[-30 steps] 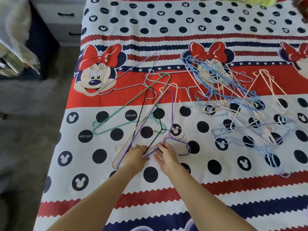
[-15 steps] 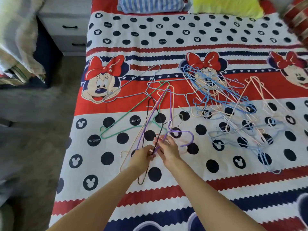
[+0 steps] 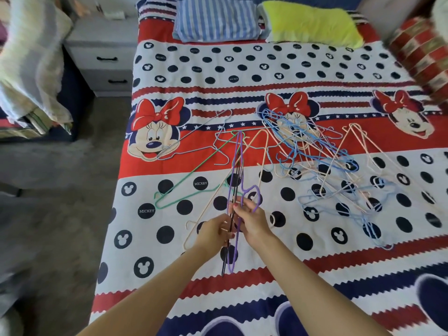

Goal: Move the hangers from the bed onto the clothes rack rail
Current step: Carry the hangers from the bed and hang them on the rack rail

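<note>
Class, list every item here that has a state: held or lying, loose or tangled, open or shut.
purple hanger: lifted, held by both hands
black hanger: lifted, held with the purple one
green hanger: lying loose on the bed
tangled hanger pile: lying on the bed
left hand: gripping hangers
right hand: pinching hangers
nightstand drawers: shut

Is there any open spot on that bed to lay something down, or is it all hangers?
Bare bedspread runs between the striped pillow and the hangers, and along the near edge below both hands. The middle is crowded: the tangled hanger pile at right, the green hanger at left.
</note>
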